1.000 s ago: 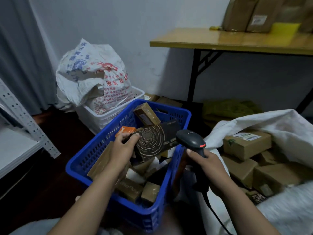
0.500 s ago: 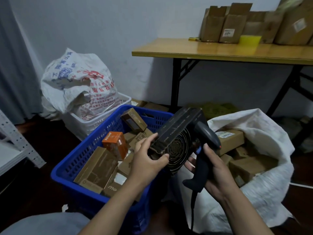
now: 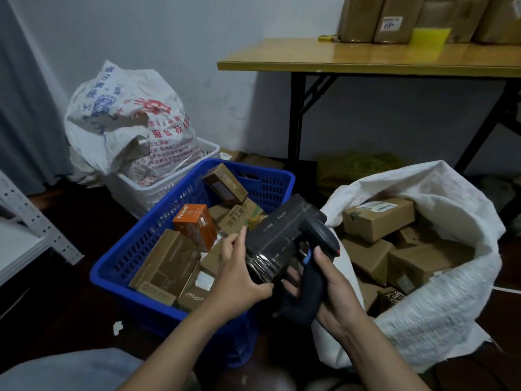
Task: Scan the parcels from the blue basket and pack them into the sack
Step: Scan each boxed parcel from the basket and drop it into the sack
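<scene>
The left hand [image 3: 239,280] grips a shiny black box wrapped in clear tape [image 3: 279,238]. The right hand [image 3: 332,289] is closed around the handle of a dark plastic scanner gun [image 3: 315,249], which touches the box. Both are held up between the blue plastic basket with holes [image 3: 158,230] and the white woven sack [image 3: 439,292]. Brown cardboard boxes and a small orange box [image 3: 194,224] lie in the basket. More brown boxes sit in the sack. The floor is dark, and a yellow wooden table [image 3: 366,57] stands by the pale wall. Since a moment ago, the black box has turned, so its round swirl picture is hidden.
</scene>
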